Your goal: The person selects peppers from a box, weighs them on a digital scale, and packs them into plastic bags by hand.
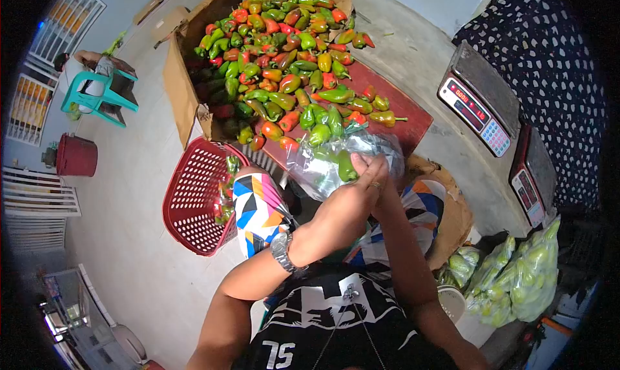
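Nearest: black printed shirt [323, 318], with patterned fabric over both knees. Metal watch [284, 250] on the left wrist.

Left hand [367, 176] and right hand [387, 174]: close together at the near side of a clear plastic bag [384, 144]. Fingers of the left hand bent and close-set, with a ring on one finger; fingertips against a green pepper [347, 166]. Firmness of grip: cannot tell. Right hand partly hidden behind the left, against the bag; finger opening: cannot tell.

Next outward: more green peppers [320, 135] at the far side of the bag. To the left, beside the knee, red perforated basket [184, 199] with peppers inside. To the right, lower, plastic bags of green produce [529, 283].

Beyond the bag: red board [403, 105] and open cardboard box [177, 86], with a large spread of red, green and mixed-color peppers [290, 82] across both. To the right, two scales [478, 105], displays lit red.

Farthest, to the left: dark red bucket [77, 155] and a person [100, 65] at a turquoise chair [87, 92].
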